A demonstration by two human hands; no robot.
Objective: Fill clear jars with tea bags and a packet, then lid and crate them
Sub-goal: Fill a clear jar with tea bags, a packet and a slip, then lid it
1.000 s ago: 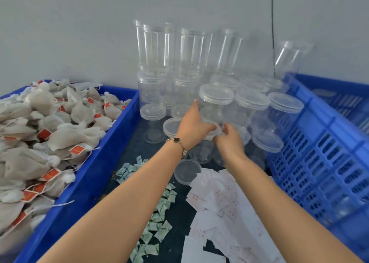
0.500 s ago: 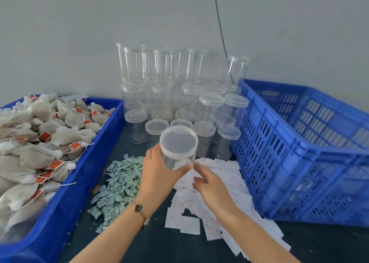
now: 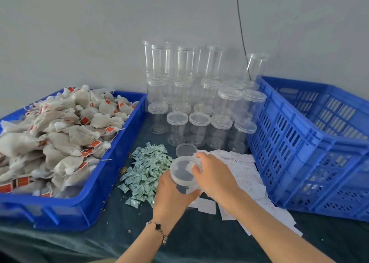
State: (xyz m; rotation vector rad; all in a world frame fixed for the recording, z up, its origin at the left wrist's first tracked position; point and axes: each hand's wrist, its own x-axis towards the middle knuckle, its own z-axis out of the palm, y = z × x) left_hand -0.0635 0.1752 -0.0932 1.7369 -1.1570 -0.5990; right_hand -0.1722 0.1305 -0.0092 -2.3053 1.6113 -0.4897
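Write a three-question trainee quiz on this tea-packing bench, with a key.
1. True or false: the held jar already has tea bags in it.
2. Which hand grips the jar's body: A left hand, B right hand?
3. Fill in: the tea bags lie piled in a blue ____.

Key: 1 false, it looks empty; 2 A, while the right hand's fingers are on the lid; 3 tray.

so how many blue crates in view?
2. The tea bag crate sits at the left, heaped with tea bags; the slotted crate sits at the right. None look hidden.
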